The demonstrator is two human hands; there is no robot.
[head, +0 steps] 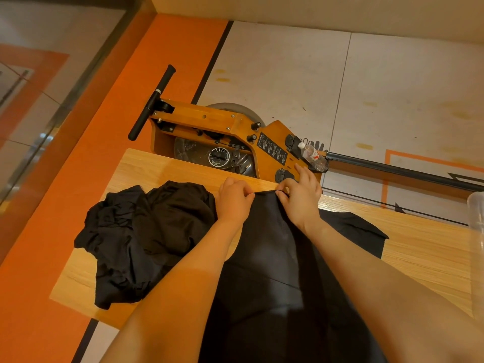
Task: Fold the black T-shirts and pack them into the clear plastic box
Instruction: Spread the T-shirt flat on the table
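Note:
A black T-shirt (272,258) lies stretched lengthwise on the wooden table (429,247), running from the far edge toward me. My left hand (234,199) and my right hand (301,195) each pinch its far hem near the table's far edge, close together. One sleeve (361,229) sticks out to the right. A crumpled pile of black T-shirts (146,237) sits on the table's left part, touching my left wrist. The rim of the clear plastic box (476,213) shows at the right frame edge.
Behind the table stands a wooden rowing machine (225,132) with a black handle and a water bottle (313,155) in its holder. Orange carpet (104,142) runs along the left; pale floor lies beyond.

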